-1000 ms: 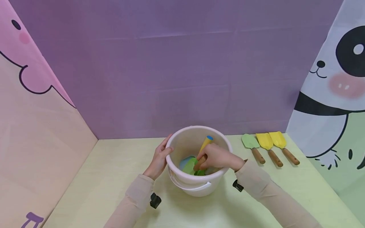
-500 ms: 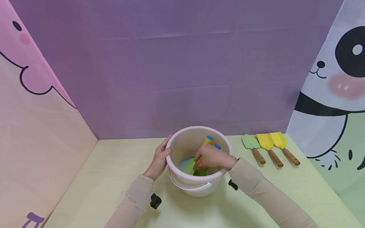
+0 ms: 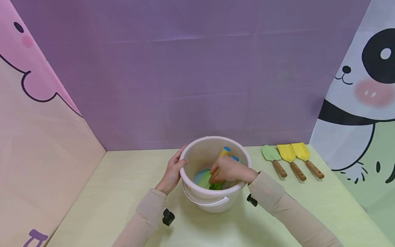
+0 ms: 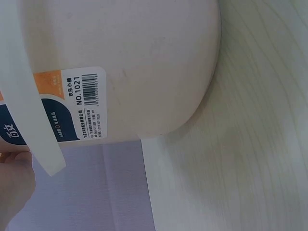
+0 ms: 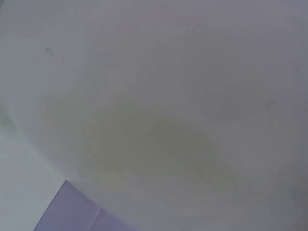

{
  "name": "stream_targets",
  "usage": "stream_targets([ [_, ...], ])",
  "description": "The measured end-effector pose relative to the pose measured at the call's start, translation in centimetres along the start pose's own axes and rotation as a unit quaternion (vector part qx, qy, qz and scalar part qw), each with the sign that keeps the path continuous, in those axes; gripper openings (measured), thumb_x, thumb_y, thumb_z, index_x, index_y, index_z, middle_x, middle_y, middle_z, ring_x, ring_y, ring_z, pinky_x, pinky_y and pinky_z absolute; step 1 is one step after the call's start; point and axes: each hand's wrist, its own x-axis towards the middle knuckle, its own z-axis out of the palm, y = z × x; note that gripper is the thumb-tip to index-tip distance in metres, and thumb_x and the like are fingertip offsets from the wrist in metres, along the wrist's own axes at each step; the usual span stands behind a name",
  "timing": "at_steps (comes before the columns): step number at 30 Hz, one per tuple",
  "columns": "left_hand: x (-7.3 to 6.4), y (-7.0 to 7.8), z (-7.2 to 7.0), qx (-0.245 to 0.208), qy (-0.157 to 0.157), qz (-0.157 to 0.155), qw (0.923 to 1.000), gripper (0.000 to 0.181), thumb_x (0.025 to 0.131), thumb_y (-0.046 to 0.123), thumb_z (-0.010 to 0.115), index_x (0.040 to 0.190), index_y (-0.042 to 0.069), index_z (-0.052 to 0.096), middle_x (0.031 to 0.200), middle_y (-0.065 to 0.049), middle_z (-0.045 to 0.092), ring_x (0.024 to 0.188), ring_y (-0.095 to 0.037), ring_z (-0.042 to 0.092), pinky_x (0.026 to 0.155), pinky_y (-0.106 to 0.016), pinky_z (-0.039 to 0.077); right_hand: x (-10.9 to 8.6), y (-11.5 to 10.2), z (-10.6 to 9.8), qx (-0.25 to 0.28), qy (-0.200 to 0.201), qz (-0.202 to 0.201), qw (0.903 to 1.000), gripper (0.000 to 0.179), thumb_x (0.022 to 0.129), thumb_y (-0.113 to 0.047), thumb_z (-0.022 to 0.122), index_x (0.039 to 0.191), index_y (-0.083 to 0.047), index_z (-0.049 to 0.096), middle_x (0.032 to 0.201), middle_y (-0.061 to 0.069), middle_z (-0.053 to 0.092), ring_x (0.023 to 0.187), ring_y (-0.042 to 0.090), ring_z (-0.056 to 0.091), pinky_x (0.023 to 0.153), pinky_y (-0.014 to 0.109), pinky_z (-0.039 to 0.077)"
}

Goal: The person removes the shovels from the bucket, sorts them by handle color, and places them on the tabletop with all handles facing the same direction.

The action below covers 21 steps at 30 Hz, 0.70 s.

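In the head view, my left hand [image 3: 171, 173] grips the left rim of a white bucket [image 3: 203, 192], thumb over the edge. My right hand [image 3: 228, 169] reaches into the bucket with bent fingers. Its fingertips are among the contents, by a brownish patch, and whether they hold anything is unclear. A light green piece [image 3: 204, 180] and a pale blue piece [image 3: 199, 175] lie inside, left of the fingers. Behind the hand rises a yellow stick with a blue end [image 3: 226, 149]; a second blue end [image 3: 235, 158] shows beside it. The right wrist view shows only blurred pale plastic.
At the back right of the table [image 3: 117, 192] lie a green toy shovel [image 3: 271, 153] and two yellow toy shovels [image 3: 287, 153], all with wooden handles. The bucket's bail handle [image 3: 213, 204] hangs at its front. A purple backdrop [image 3: 200, 85] stands behind.
My right hand has shifted slightly left inside the bucket, and the second blue end has come into sight beside it. The left hand and the bucket stay in place.
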Motion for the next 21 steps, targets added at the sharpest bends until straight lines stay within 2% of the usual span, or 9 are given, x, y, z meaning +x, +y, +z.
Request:
stream_targets([
  [4, 0.1, -0.3, -0.2, 0.002, -0.004, -0.003, 1.0000, 0.066, 0.085, 0.003, 0.040, 0.147, 0.005, 0.016, 0.152, -0.013, 0.016, 0.136, -0.027, 0.020, 0.107, -0.051, 0.024, -0.2, 0.1, 0.0, -0.012, 0.010, 0.004, 0.9999, 0.023, 0.069, -0.011, 0.075, 0.091, -0.003, 0.072, 0.088, 0.005, 0.072, 0.088, 0.017, 0.066, 0.074, 0.022, 0.050],
  [7, 0.1, -0.5, -0.2, 0.001, -0.002, -0.003, 1.0000, 0.066, 0.085, 0.003, 0.041, 0.147, 0.005, 0.017, 0.152, -0.013, 0.017, 0.136, -0.028, 0.022, 0.107, -0.051, 0.025, -0.4, 0.1, -0.1, -0.015, 0.023, 0.002, 0.9996, 0.021, 0.070, -0.011, 0.073, 0.089, -0.005, 0.073, 0.087, 0.003, 0.072, 0.084, 0.014, 0.065, 0.072, 0.020, 0.049],
  [12, 0.3, -0.6, -0.3, 0.001, 0.001, 0.000, 1.0000, 0.066, 0.084, 0.003, 0.041, 0.146, 0.005, 0.018, 0.152, -0.013, 0.018, 0.135, -0.028, 0.022, 0.108, -0.050, 0.024, -0.7, 0.4, -0.4, -0.001, 0.041, -0.009, 0.9991, 0.012, 0.073, -0.012, 0.070, 0.084, -0.011, 0.074, 0.081, -0.005, 0.071, 0.075, 0.006, 0.060, 0.068, 0.017, 0.046],
  [21, 0.4, -1.0, -0.4, -0.002, 0.001, 0.007, 1.0000, 0.064, 0.085, 0.002, 0.040, 0.146, 0.005, 0.019, 0.152, -0.012, 0.018, 0.136, -0.027, 0.021, 0.109, -0.048, 0.022, -1.7, 0.9, -1.2, 0.036, 0.058, -0.027, 0.9973, 0.018, 0.073, -0.010, 0.072, 0.091, -0.007, 0.073, 0.086, -0.002, 0.071, 0.079, 0.008, 0.059, 0.071, 0.018, 0.047],
])
